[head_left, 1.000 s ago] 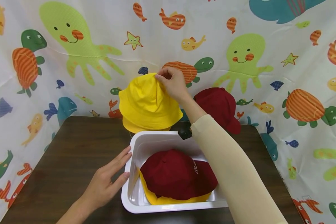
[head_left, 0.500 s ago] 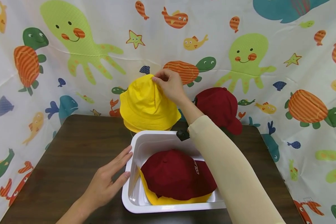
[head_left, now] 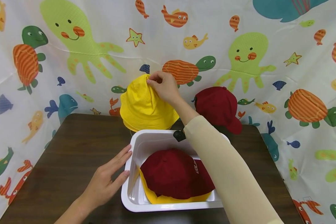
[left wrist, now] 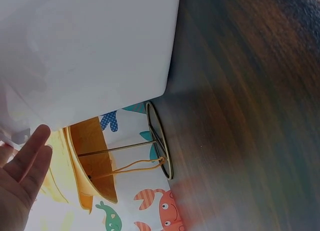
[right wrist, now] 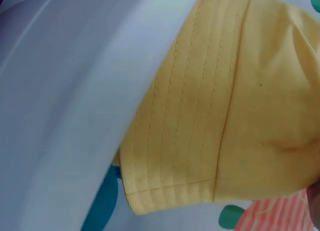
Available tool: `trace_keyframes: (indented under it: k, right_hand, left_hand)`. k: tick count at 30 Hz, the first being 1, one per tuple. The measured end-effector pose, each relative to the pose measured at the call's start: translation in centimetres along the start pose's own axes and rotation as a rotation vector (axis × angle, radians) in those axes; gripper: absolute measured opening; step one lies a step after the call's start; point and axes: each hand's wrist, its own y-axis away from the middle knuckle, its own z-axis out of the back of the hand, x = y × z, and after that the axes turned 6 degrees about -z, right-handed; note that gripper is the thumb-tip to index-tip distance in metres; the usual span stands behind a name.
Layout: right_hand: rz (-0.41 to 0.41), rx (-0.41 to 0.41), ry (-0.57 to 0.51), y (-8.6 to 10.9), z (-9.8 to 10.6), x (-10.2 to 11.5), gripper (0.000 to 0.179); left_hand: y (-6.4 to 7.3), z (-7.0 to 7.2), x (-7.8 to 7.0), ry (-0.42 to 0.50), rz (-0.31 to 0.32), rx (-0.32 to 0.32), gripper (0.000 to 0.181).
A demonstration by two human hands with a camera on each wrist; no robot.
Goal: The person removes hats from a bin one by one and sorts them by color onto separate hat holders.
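Observation:
A yellow bucket hat (head_left: 145, 102) hangs on a wire stand behind the white tub (head_left: 128, 199). My right hand (head_left: 165, 85) pinches the cloth at the hat's crown between thumb and fingers. In the right wrist view the stitched brim of the bucket hat (right wrist: 185, 121) fills much of the frame beside the tub's rim. My left hand (head_left: 106, 180) rests its straight fingers on the tub's left rim. The left wrist view shows the stand's ring base (left wrist: 159, 141) and an elastic cord (left wrist: 130, 168) under the hat. Inside the tub, a dark red cap (head_left: 170, 174) lies over something yellow (head_left: 168, 199).
Another dark red cap (head_left: 217, 107) sits at the back right, its bill facing right. Behind the dark wooden table (head_left: 86, 140) hangs a white curtain (head_left: 100, 28) printed with sea animals. The camera on my right wrist (head_left: 179, 135) hangs over the tub's back rim.
My right hand has shifted slightly left, pulling the bucket hat's crown with it. The left hand stays on the rim, and the tub looks unmoved.

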Motion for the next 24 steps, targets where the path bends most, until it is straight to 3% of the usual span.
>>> trace_keyframes:
  k: [7,15,24]
  right_hand:
    - [-0.01,0.009,0.017,0.2,1.1,0.4,0.016]
    - [0.047,-0.005,0.039,0.4,3.0,1.2,0.019]
    - [0.119,0.013,0.059,1.2,5.6,1.8,0.021]
  left_hand:
    - [-0.1,-0.1,0.1,0.002,-0.009,-0.007,0.071]
    - [-0.1,-0.1,0.2,-0.004,-0.031,-0.018,0.071]
    - [0.0,0.0,0.0,-0.015,0.009,0.002,0.071]
